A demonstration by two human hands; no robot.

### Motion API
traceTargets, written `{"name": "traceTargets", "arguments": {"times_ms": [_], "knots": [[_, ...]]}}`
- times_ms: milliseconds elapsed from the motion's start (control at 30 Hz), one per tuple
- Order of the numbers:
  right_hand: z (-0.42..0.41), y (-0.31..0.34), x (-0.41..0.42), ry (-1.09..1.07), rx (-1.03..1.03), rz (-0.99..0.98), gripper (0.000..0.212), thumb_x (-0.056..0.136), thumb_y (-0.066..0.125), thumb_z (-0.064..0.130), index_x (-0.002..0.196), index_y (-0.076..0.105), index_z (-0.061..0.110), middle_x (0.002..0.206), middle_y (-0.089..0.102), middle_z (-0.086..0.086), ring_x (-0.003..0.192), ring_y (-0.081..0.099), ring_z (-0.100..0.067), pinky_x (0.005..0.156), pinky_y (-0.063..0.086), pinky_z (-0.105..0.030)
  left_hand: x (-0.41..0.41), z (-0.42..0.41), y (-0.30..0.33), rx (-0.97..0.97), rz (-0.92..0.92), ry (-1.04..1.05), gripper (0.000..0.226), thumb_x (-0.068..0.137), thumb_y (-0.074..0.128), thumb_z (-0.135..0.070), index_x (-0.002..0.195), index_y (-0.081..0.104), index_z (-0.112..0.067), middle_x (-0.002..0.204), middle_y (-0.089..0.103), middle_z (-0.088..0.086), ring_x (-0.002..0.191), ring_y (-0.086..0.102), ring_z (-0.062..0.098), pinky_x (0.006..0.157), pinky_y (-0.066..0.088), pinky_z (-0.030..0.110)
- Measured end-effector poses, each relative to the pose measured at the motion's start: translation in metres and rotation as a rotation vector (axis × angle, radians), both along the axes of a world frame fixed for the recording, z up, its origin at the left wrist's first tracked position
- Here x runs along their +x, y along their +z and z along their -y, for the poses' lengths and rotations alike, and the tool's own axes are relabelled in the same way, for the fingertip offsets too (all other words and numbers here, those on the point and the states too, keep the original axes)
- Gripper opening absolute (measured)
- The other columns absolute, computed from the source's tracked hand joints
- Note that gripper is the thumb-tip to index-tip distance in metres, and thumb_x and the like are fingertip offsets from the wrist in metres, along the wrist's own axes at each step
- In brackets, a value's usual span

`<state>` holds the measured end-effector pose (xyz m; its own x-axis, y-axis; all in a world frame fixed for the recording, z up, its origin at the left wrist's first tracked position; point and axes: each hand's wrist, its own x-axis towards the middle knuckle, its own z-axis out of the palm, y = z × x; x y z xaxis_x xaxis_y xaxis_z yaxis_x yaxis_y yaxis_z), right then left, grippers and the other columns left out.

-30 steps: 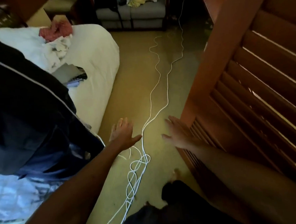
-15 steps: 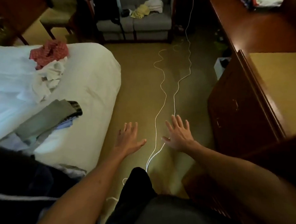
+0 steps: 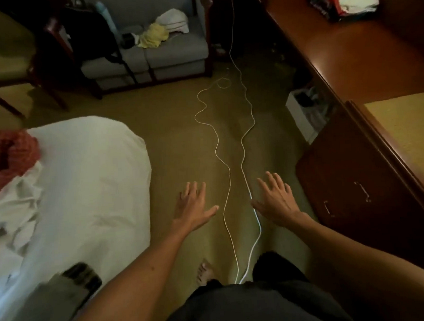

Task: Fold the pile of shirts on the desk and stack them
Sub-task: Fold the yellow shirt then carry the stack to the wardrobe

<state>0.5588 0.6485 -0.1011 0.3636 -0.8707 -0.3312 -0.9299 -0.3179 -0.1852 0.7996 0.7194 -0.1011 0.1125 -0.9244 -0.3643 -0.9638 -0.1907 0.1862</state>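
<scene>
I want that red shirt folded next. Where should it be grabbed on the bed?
Take the red shirt by its raised crumpled top, reaching in from the bed's floor-side edge with the left hand. It lies bunched, with no collar or hem showing.

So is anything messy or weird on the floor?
Yes. A long white cable snakes loose across the carpet, right between the open left hand and right hand. Bare feet could trip there.
</scene>
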Motion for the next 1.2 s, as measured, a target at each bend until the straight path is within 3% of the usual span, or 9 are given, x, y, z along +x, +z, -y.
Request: {"name": "traceTargets", "arguments": {"times_ms": [233, 400, 633, 800, 967, 1200], "knots": [[0.144, 0.005, 0.043, -0.101, -0.041, 0.049, 0.067, 0.092, 0.05, 0.055, 0.145, 0.031, 0.019, 0.151, 0.029, -0.012, 0.14, 0.025, -0.031, 0.109, 0.032, -0.045, 0.043, 0.18, -0.007, -0.031, 0.023, -0.146, 0.087, 0.089, 0.045, -0.064, 0.154, 0.013, -0.016, 0.161, 0.015, 0.011, 0.148, 0.011, 0.03, 0.117, 0.021, 0.049], [0.281, 0.004, 0.051, -0.148, -0.044, 0.092, 0.063, 0.092, 0.051, 0.051, 0.143, 0.034, 0.019, 0.148, 0.033, -0.011, 0.137, 0.029, -0.03, 0.107, 0.034, -0.045, 0.052, 0.328, -0.006, -0.077, 0.07, -0.192, 0.084, 0.088, 0.047, -0.062, 0.153, 0.017, -0.017, 0.158, 0.022, 0.009, 0.146, 0.016, 0.028, 0.115, 0.025, 0.044], [0.459, 0.027, 0.048, -0.188, -0.003, 0.096, 0.068, 0.093, 0.051, 0.05, 0.148, 0.028, 0.018, 0.156, 0.021, -0.012, 0.144, 0.019, -0.031, 0.113, 0.027, -0.047, 0.065, 0.513, 0.015, -0.088, 0.099, -0.191, 0.083, 0.087, 0.049, -0.062, 0.152, 0.02, -0.019, 0.156, 0.025, 0.01, 0.145, 0.018, 0.028, 0.112, 0.03, 0.047], [0.58, 0.015, 0.056, -0.226, -0.011, 0.063, 0.071, 0.091, 0.052, 0.054, 0.149, 0.025, 0.022, 0.158, 0.015, -0.012, 0.146, 0.016, -0.032, 0.114, 0.027, -0.05, 0.075, 0.636, 0.002, 0.01, 0.09, -0.304, 0.085, 0.09, 0.049, -0.06, 0.155, 0.01, -0.021, 0.161, 0.01, 0.011, 0.149, 0.006, 0.03, 0.116, 0.018, 0.055], [0.696, 0.006, 0.061, -0.383, -0.021, 0.011, 0.075, 0.091, 0.051, 0.057, 0.15, 0.021, 0.022, 0.16, 0.012, -0.015, 0.146, 0.015, -0.034, 0.116, 0.026, -0.053, 0.085, 0.794, -0.011, 0.017, 0.054, -0.413, 0.086, 0.09, 0.048, -0.061, 0.155, 0.008, -0.022, 0.162, 0.005, 0.011, 0.149, 0.003, 0.03, 0.117, 0.013, 0.056], [0.808, 0.029, 0.045, -0.66, -0.075, 0.026, 0.072, 0.091, 0.052, 0.057, 0.148, 0.026, 0.021, 0.159, 0.016, -0.014, 0.146, 0.016, -0.033, 0.114, 0.029, -0.053, 0.038, 0.98, 0.026, -0.086, 0.02, -0.691, 0.083, 0.09, 0.048, -0.06, 0.154, 0.01, -0.022, 0.161, 0.011, 0.012, 0.149, 0.009, 0.03, 0.118, 0.019, 0.054]]}}
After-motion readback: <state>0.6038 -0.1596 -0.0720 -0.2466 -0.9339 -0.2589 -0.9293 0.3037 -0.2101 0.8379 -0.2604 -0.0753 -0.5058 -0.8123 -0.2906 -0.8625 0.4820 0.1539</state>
